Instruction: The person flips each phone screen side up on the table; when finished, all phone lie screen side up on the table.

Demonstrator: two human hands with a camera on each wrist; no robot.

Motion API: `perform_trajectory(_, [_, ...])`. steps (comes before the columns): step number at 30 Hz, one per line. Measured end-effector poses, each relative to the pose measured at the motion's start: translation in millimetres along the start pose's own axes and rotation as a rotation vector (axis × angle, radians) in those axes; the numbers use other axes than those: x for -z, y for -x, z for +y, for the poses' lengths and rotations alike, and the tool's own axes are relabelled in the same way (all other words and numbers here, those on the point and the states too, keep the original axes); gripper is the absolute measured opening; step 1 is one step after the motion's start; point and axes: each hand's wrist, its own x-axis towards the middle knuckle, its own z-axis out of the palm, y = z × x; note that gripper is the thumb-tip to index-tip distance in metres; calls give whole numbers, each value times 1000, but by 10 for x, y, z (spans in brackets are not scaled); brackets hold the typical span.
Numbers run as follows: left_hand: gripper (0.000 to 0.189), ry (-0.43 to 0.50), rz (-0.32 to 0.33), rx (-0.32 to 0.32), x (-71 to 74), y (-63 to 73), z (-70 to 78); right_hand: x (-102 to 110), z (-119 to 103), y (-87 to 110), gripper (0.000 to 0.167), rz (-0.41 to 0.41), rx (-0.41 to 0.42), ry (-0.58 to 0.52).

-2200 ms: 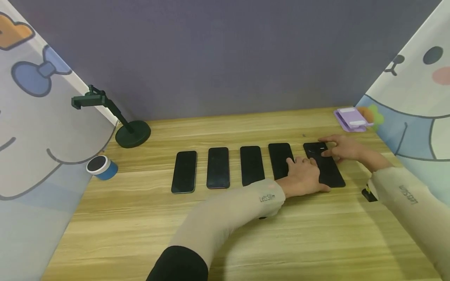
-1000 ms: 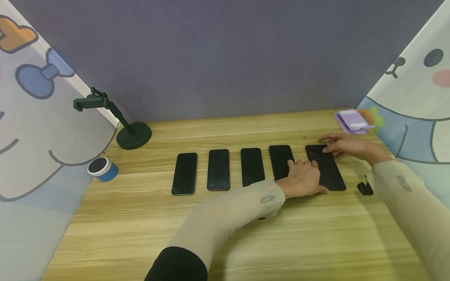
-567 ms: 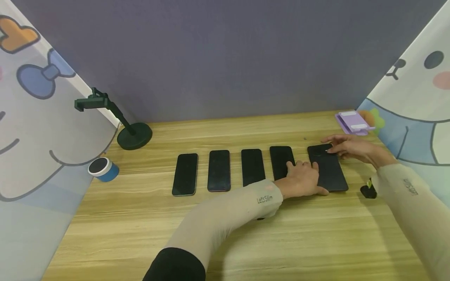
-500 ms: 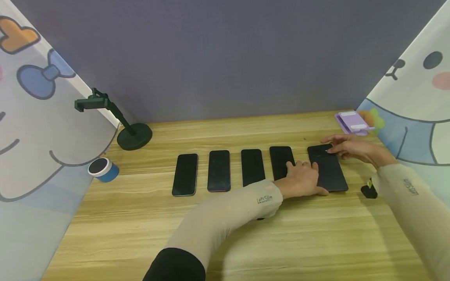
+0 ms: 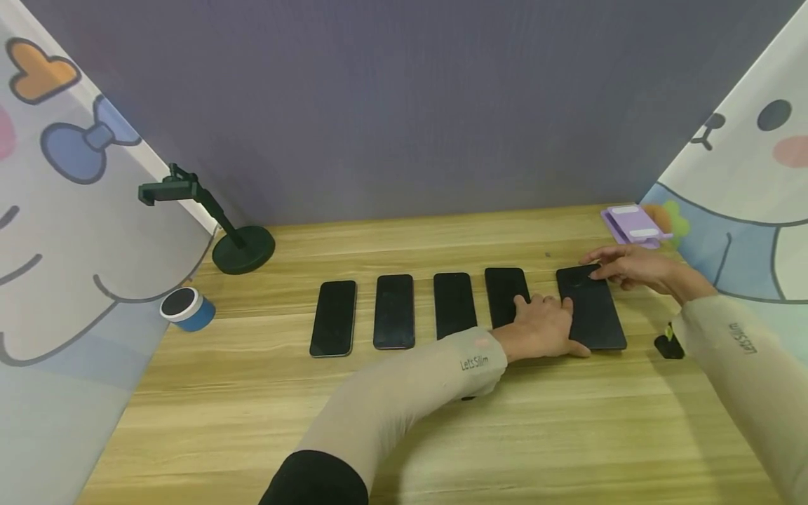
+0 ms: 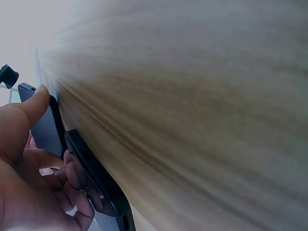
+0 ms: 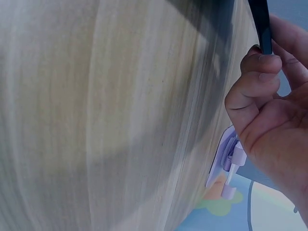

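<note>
In the head view a black phone [image 5: 590,307] lies at the right end of a row, its round camera patch facing up. My right hand [image 5: 644,270] pinches its far right corner; the right wrist view shows the dark phone edge [image 7: 261,26] between fingers and thumb. My left hand [image 5: 541,327] bends over the gap between this phone and the phone [image 5: 505,291] to its left. The left thumb touches the near left corner of the right-end phone; other left fingertips rest on the neighbouring phone, seen from low down in the left wrist view.
Three more dark phones, left [image 5: 333,319], middle [image 5: 394,312] and right [image 5: 454,301], continue the row leftward. A dark green phone stand [image 5: 244,250], a blue-and-white jar [image 5: 188,308] and a lilac folding stand [image 5: 633,225] sit near the walls.
The right-end phone has shifted slightly to the right and turned a little straighter. My right hand has moved from fingers spread over its far end to pinching the corner; the left hand stays put.
</note>
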Motion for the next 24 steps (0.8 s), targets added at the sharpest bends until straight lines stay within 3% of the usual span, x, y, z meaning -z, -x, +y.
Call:
perform_trajectory(11, [92, 1, 6, -1, -4, 14, 3, -26, 34, 33, 49, 19, 5, 4])
perform_trajectory(18, [92, 11, 0, 4, 5, 8, -2, -39, -6, 62, 55, 67, 8, 97])
perform_trajectory(24, [93, 18, -10, 6, 11, 9, -3, -53, -124, 112, 59, 44, -6, 161])
